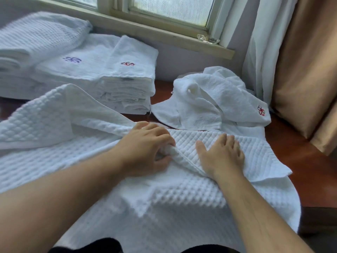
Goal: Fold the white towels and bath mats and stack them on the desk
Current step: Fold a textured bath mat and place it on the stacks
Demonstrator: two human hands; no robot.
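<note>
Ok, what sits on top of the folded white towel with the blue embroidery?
A narrower folded white towel with red embroidery covers the right side of the blue-embroidered towel, hiding that part. The folded white waffle-weave pile hides its left edge.

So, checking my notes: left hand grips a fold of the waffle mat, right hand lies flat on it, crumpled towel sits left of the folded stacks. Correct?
Not quite: the head view shows the crumpled towel right of the folded stacks. The rest stands.
</note>
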